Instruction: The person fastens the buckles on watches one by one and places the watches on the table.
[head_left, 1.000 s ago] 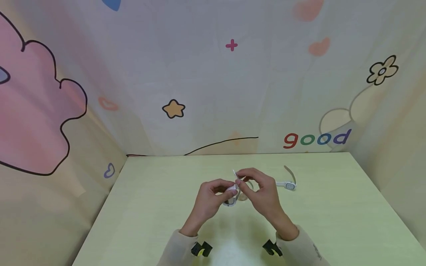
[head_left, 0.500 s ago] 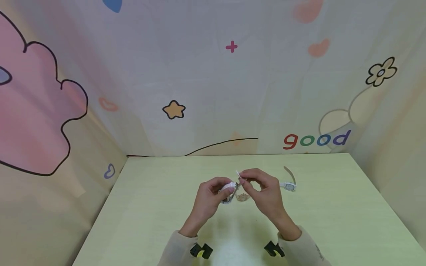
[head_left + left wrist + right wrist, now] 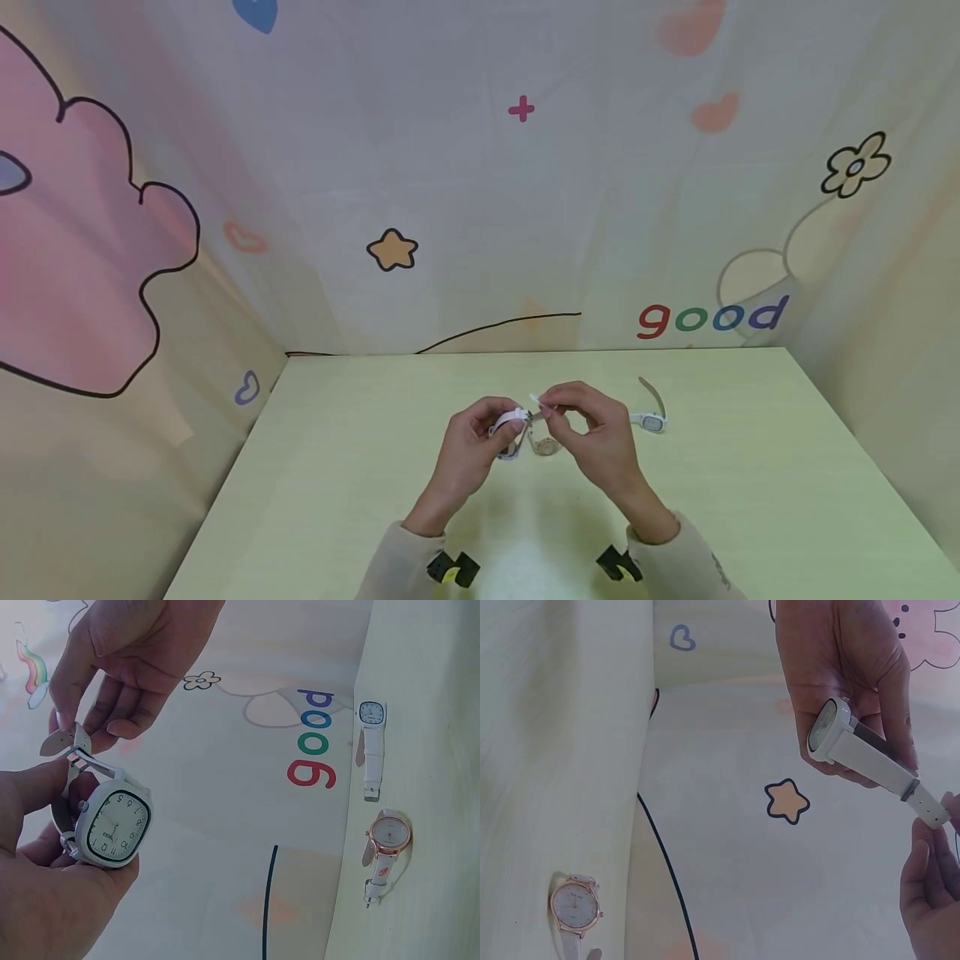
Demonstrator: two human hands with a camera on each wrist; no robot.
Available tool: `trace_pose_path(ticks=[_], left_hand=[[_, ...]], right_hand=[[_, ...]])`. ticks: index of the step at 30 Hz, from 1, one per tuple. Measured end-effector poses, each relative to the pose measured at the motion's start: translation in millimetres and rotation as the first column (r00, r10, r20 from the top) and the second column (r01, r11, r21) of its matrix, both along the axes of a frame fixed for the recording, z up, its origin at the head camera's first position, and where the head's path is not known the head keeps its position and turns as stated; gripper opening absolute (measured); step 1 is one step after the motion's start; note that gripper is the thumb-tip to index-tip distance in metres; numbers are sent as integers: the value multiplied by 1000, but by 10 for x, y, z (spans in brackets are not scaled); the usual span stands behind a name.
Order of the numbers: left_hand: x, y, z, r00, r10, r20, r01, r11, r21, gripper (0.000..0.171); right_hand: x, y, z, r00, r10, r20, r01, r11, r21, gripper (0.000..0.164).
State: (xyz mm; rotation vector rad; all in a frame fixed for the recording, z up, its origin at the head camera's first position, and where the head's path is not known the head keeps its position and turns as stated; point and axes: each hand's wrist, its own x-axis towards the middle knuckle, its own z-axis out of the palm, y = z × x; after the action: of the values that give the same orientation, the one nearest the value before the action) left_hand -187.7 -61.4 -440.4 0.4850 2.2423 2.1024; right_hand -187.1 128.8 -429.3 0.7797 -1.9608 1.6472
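Observation:
My left hand grips a white wristwatch with a rounded-square case and dark inner rim, its fingers and thumb around the case and strap. In the right wrist view, the white strap stretches away from the case through a buckle and loop. My right hand pinches the strap near its holed tip between thumb and fingers. Both hands are held up over the table, close together. Part of the strap is hidden behind the left fingers.
On the pale green table lies a round rose-gold watch with a white strap, behind the hands. Farther right is another white squarish watch, its strap end curving up. A printed curtain stands behind the table.
My right hand has moved slightly right, widening the gap between the hands. The strap tip in its fingers has tilted lower, and the left hand has turned the watch a little.

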Motion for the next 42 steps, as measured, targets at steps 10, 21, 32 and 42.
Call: trace_pose_path(ticks=[10, 21, 32, 42], left_hand=[[0, -1, -7, 1000, -11, -2, 11, 1000, 20, 21], [-13, -12, -22, 999, -6, -37, 7, 1000, 13, 21], [-44, -15, -48, 997, -2, -77, 1, 1000, -14, 22], [-46, -17, -21, 1000, 1, 10, -1, 999, 35, 23]], right_hand=[[18, -2, -9, 999, -40, 35, 38, 997, 73, 18], [-5, -7, -19, 997, -82, 5, 80, 981, 177, 20], [-21, -23, -16, 996, -76, -51, 84, 979, 186, 20], [-10, -71, -60, 999, -48, 22, 47, 998, 43, 17]])
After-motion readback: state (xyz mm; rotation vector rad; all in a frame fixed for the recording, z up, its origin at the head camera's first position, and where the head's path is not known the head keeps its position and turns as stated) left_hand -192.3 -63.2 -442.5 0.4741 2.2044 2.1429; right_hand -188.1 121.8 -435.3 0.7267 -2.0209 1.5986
